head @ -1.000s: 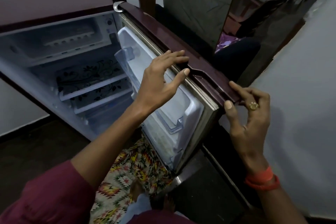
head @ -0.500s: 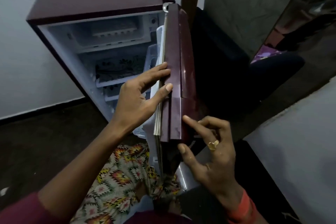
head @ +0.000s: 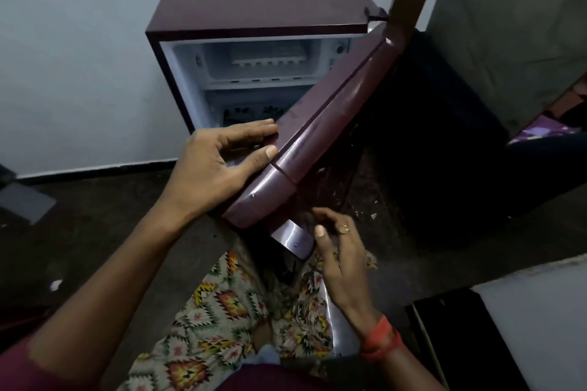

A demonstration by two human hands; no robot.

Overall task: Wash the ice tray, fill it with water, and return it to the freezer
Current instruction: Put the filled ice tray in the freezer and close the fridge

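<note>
Tray [head: 268, 55] crosswise in freezer [head: 216, 65]; left hand [head: 206, 168] fingers grasp door [head: 333, 124]; right hand [head: 343, 267] fingers released.

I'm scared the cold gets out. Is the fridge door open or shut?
Open partway: the fridge door stands angled out, the freezer compartment shows behind it, and the left hand holds its edge.
</note>
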